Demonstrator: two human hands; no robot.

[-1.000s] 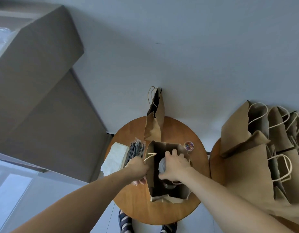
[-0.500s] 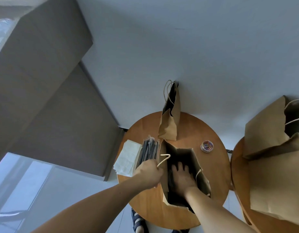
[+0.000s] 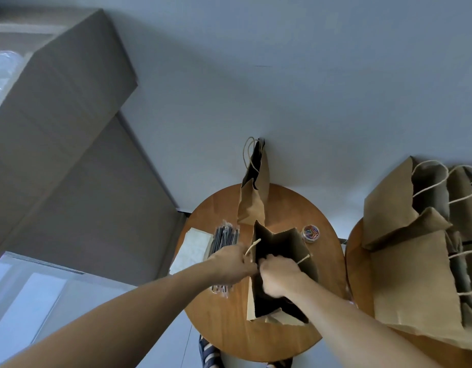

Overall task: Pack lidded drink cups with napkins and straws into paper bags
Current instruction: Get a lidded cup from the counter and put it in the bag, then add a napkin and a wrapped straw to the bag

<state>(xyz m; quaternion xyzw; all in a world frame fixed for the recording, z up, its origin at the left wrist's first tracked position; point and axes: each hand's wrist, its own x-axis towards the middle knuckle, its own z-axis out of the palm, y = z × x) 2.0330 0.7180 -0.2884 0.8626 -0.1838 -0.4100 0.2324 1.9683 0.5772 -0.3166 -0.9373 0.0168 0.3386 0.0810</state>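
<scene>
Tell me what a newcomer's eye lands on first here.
The open paper bag at the middle of the round wooden table, with the left hand gripping its rim and the right hand at its mouth. Then the cluster of brown bags crowding the table on the right.

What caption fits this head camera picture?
Left hand holds an open paper bag, right hand at its mouth, on a round table beside straws and napkins.
</scene>
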